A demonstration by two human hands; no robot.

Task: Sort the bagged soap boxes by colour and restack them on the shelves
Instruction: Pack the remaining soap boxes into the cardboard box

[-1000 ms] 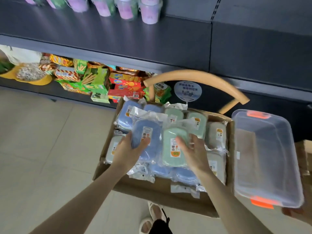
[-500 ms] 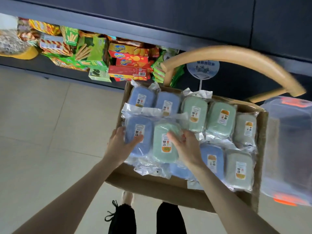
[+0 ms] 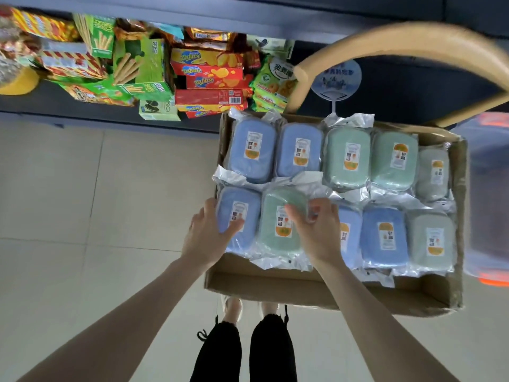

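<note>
An open cardboard carton (image 3: 275, 285) holds several bagged soap boxes in two rows, in blue, green and pale grey-green. My left hand (image 3: 205, 238) grips a blue soap box (image 3: 241, 205) at the front left corner, thumb across its label. My right hand (image 3: 321, 232) holds the green soap box (image 3: 278, 216) beside it, thumb on its face and fingers curled over its upper right edge. Both boxes lie in the front row, touching each other. Another blue box (image 3: 348, 232) is partly hidden behind my right hand.
A clear plastic bin with orange latches (image 3: 490, 188) stands right of the carton. A curved wooden chair back (image 3: 399, 42) arches behind it, with a round blue sign (image 3: 336, 78) below. Snack boxes (image 3: 209, 78) crowd the low dark shelf. Tiled floor (image 3: 96, 202) lies to the left.
The view has tilted down and closer. The blue and green soap boxes in my hands have come down from a raised tilt to lie flat in the carton's front row.
</note>
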